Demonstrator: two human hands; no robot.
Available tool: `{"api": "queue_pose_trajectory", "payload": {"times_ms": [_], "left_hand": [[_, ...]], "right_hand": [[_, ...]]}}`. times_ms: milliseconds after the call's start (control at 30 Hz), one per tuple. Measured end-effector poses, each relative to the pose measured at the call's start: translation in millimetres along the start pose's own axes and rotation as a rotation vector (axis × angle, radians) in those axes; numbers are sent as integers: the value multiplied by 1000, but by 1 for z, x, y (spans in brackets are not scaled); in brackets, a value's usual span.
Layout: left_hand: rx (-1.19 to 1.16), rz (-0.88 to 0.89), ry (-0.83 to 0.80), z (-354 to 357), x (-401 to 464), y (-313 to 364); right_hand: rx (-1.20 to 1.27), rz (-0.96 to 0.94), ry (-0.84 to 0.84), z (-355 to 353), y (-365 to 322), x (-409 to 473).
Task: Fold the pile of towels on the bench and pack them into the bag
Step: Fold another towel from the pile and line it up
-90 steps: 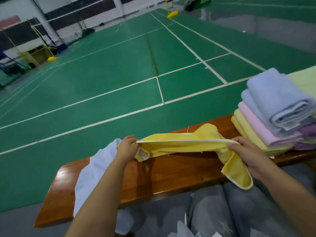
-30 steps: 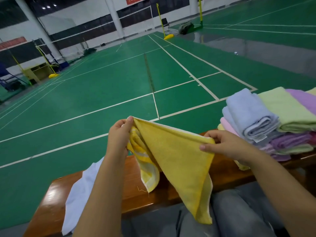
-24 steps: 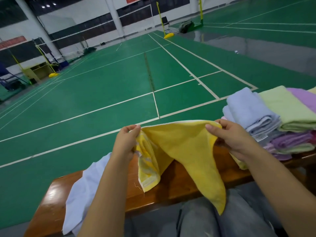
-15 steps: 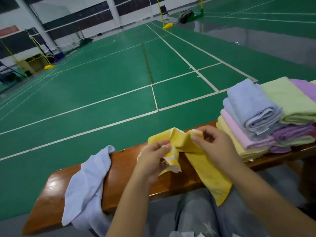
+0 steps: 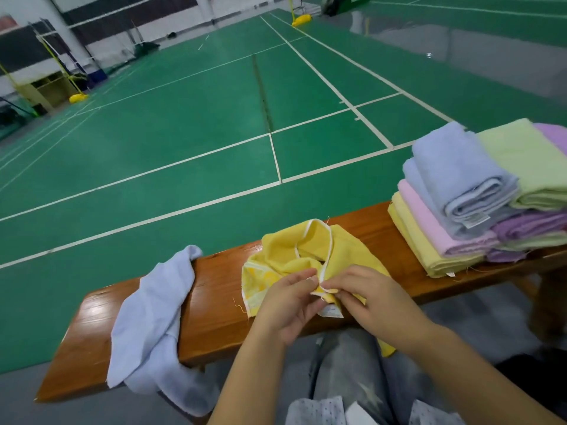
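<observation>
On the wooden tabletop (image 5: 211,289), a crumpled yellow towel (image 5: 287,256) lies at centre; left hand (image 5: 287,305) and right hand (image 5: 369,297) both pinch its near edge. Folded towels (image 5: 454,191) are stacked at three o'clock.

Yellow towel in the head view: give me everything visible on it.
The yellow towel is thin woven-looking cloth with white piping along its edge, a paler patterned band at its left end and a small white label near the hands. It lies crumpled and unfolded on the wooden bench, one end drooping over the near edge. The left hand and right hand pinch its near edge together.
</observation>
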State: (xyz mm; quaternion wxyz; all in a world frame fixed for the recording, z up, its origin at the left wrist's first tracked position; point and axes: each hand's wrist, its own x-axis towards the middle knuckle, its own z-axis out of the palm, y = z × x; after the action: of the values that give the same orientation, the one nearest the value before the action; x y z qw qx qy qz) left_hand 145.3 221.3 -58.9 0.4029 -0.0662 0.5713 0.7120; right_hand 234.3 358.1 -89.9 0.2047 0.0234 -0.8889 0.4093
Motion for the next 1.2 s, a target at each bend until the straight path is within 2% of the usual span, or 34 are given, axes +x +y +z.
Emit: {"api": "queue_pose_trajectory", "payload": {"times_ms": [267, 367, 433, 500, 533, 600, 633, 733, 867, 967, 1100, 1200], "left_hand": [[18, 28, 59, 0, 6, -5], [21, 21, 72, -1, 8, -9], [78, 15, 48, -1, 6, -11], [317, 41, 45, 1, 6, -10], [571, 100, 97, 1, 10, -6], [1077, 311, 288, -1, 26, 10], [1244, 413, 374, -3, 39, 20], [1455, 513, 474, -4, 86, 42], [1676, 343, 428, -2, 143, 43], [1698, 221, 445, -10, 164, 36], [1689, 277, 513, -22, 167, 35], [1556, 283, 421, -34, 161, 48]], "right_hand": [[36, 91, -105, 5, -2, -1], [-24, 104, -181, 6, -2, -3], [-58, 119, -164, 7, 1, -6], [-57, 152, -151, 7, 5, -9], [-51, 167, -155, 7, 7, -12], [-24, 193, -172, 5, 10, -18], [-4, 207, -174, 4, 11, -21], [34, 215, -161, 1, 14, -26], [46, 219, -129, -11, 18, -32], [42, 223, -105, -23, 22, -38], [88, 321, 17, -38, 36, -49], [106, 431, 115, -48, 46, -47]]}}
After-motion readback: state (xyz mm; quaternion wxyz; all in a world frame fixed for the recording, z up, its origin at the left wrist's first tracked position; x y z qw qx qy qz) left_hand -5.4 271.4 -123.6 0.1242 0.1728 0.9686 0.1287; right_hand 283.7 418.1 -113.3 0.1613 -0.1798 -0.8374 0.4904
